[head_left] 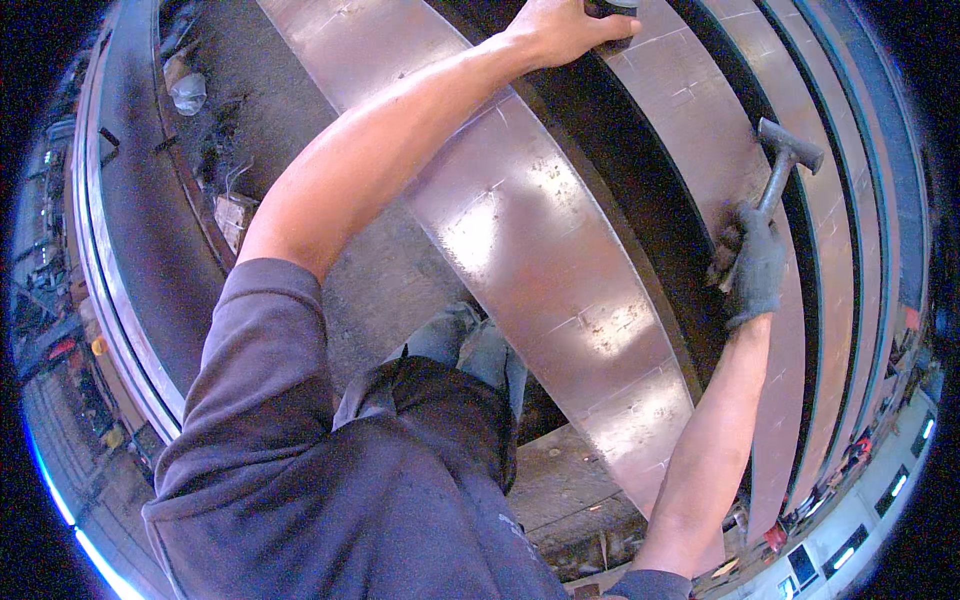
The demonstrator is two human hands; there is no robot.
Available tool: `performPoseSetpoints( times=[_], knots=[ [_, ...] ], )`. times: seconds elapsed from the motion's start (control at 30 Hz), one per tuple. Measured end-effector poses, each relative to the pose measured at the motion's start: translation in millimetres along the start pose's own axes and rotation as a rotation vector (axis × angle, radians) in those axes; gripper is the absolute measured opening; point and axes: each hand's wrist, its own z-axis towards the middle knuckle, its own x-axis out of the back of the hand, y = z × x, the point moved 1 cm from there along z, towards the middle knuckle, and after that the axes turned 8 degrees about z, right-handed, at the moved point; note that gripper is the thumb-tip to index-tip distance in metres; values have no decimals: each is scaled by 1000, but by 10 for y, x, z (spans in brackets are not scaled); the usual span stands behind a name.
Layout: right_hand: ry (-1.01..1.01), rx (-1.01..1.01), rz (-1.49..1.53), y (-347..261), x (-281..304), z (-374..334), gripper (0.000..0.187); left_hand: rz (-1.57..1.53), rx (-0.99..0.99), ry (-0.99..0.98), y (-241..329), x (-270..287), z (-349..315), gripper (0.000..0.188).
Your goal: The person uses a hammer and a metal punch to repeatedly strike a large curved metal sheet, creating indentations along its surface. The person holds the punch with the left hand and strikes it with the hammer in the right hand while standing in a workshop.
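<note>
My right hand (758,268), in a dark grey knit work glove, is closed round the handle of a hammer (790,147). The metal head points away from me, above a long steel strip. Brown, dirty patches show on the glove's finger side. At the top edge my bare left hand (560,32) grips a dark round thing with a grey top (614,14); its kind is not clear and the frame cuts it off. Under my left forearm runs a wide, shiny steel plate (530,235) with scribed cross marks and rusty patches.
Several more long steel strips (690,85) run side by side to the right, with dark gaps between them. A long dark beam (140,200) stands at the left. Clear plastic (189,94) lies on the floor beyond it. Wooden boards (570,480) lie near my legs.
</note>
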Motion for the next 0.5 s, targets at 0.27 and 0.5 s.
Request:
performPoseSetpoints(
  times=[0.27,0.5],
  knots=[
    [-30,-8,16,-5,2,-38,23,50,-45,31,-8,-33,-7,43],
    [-32,-4,-11,4,-1,-13,22,123,-55,75,-37,-39,-24,47]
  ],
)
